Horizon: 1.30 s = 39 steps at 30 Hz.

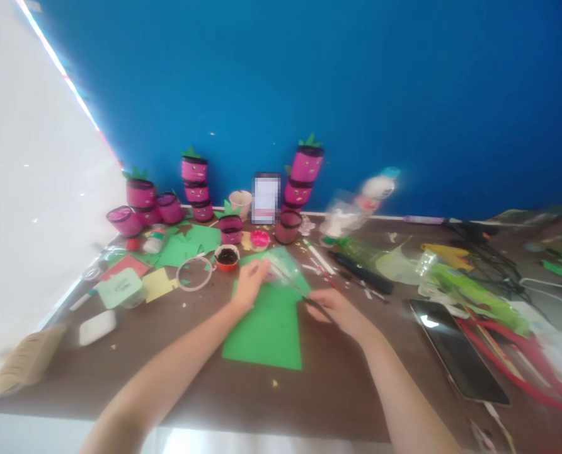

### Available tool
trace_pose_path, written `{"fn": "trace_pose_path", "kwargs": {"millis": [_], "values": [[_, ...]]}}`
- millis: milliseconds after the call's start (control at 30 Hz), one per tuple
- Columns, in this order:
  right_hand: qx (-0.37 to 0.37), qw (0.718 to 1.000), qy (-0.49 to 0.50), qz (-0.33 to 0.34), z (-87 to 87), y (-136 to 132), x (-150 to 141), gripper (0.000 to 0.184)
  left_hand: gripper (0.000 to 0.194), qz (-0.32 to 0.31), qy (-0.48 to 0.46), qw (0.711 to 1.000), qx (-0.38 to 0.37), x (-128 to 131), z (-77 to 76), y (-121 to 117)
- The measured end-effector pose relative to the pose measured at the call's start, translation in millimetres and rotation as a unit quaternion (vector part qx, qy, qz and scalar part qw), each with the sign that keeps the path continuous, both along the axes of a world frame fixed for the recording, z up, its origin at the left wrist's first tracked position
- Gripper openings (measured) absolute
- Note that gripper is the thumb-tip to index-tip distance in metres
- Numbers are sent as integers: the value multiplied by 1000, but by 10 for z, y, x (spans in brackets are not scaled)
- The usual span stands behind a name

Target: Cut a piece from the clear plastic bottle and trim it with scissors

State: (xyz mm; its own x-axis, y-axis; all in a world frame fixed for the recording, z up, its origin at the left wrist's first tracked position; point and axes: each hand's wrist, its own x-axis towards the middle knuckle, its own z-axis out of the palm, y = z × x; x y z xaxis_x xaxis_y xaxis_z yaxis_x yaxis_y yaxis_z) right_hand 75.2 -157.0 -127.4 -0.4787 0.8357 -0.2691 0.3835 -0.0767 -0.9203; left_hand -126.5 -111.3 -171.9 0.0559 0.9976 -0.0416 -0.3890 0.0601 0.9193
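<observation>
My right hand (335,308) is closed around a slim dark-handled tool (315,304) with a long pale blade, perhaps scissors; blur hides its exact kind. The blade slants up and left toward my left hand (253,279). Fingers pinched, my left hand grips what looks like a piece of clear plastic (288,268), its outline blurred. Beneath both lie sheets of green paper (264,334). Just beyond my left hand sit a small cup of dark paint (227,257) and a dish of pink paint (259,239).
Magenta cups with faces and green leaf tops, some in a stack (302,176), line the blue wall (281,75). A phone (458,350) lies right, beside red-handled scissors (521,359). At left are a tape ring (194,273), a white case (97,327) and a twine roll (28,359).
</observation>
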Motion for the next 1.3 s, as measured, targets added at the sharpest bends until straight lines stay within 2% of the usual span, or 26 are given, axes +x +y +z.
{"fn": "trace_pose_path", "kwargs": {"millis": [167,567,767,1033,1167,1300], "values": [[5,1000,-18,6,-9,-3,18,48,41,2,-6,1000,-3,0,45,-19],[4,997,-75,6,47,-36,21,40,41,30,58,997,35,-19,73,-36],[3,997,-80,10,90,-34,10,44,40,35,63,997,40,-28,52,-34],[7,997,-82,0,56,-31,45,46,39,37,59,997,35,-20,66,-33],[-1,998,-64,-14,33,-33,30,44,38,36,28,999,25,-21,92,-40],[-33,999,21,4,-10,-13,35,46,36,41,8,999,20,-18,89,-40]]}}
